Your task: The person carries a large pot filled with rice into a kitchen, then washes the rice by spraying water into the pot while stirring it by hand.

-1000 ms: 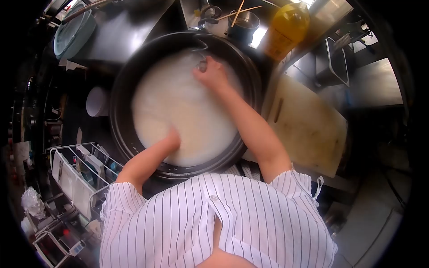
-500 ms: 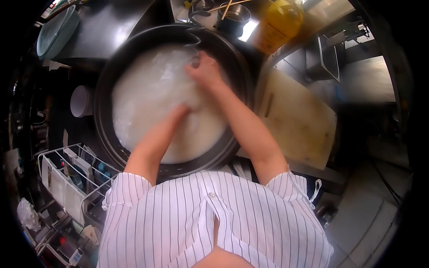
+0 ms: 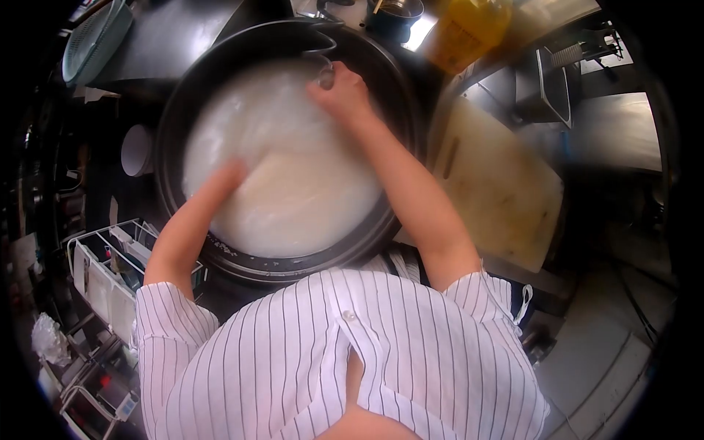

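Note:
A big dark round pot [image 3: 396, 227] holds cloudy white water [image 3: 293, 227], with a pale mass showing through it that looks like rice. My left hand [image 3: 236, 170] dips into the water at the left; its fingers are sunk and blurred, so their pose is hidden. At the pot's far right side my right hand [image 3: 346, 94] is closed, fingers curled around a shiny rounded piece [image 3: 326, 78] whose kind I cannot make out. Just above it a thin curved dark strip [image 3: 319, 51] crosses the far rim. Small white bits stick to the near-left rim.
Right of the pot lies a worn cutting board [image 3: 502, 183]. Beyond it stand a yellow bottle [image 3: 469, 33] and a small dark pot [image 3: 394, 18]. A white wire rack [image 3: 110, 271] is at the left, below a white tub [image 3: 137, 150]. A green colander [image 3: 95, 40] sits far left.
My left hand has swept left through the water, away from the middle. My right hand keeps its place by the far side, still closed. The view has shifted slightly.

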Available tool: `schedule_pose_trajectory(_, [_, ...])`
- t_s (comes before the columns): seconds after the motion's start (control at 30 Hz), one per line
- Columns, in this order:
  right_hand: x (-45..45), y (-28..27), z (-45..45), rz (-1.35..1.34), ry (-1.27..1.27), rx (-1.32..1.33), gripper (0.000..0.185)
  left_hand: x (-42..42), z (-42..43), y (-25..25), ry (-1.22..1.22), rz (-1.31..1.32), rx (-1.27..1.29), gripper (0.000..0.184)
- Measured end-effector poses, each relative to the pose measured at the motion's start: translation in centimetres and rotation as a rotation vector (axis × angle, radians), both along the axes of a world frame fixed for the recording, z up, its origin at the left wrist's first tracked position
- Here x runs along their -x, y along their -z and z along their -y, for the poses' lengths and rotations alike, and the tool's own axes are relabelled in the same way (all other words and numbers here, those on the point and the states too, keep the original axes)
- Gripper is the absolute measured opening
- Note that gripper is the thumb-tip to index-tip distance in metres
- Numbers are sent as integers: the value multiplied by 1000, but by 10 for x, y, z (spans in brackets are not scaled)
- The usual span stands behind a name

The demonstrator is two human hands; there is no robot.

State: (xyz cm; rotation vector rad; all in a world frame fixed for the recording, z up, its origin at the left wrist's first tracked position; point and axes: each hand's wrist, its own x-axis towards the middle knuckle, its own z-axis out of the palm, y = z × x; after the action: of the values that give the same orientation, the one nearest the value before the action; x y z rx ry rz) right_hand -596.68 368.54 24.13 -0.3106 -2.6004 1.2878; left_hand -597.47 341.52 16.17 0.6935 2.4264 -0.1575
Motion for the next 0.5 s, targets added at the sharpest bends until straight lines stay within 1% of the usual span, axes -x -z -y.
schedule_pose_trajectory(0.1, [3,-1,2,3,-13,-7,49,-28,1,1,199,131,55,23])
schedule_pose_trajectory(0.23, [2,-4,3,2,-28,-32,51,-70,-32,17,324,314,-89,22])
schedule_pose_trajectory(0.33, [2,-3,3,-1,-13,-29,52,-93,-64,30,308,409,-268,22])
schedule_pose_trajectory(0.47, [1,-3,3,18,14,-59,52,-106,-103,41,203,469,-506,21])
schedule_pose_trajectory(0.5, [1,-3,3,6,2,-26,52,-106,-112,43,165,472,-557,21])
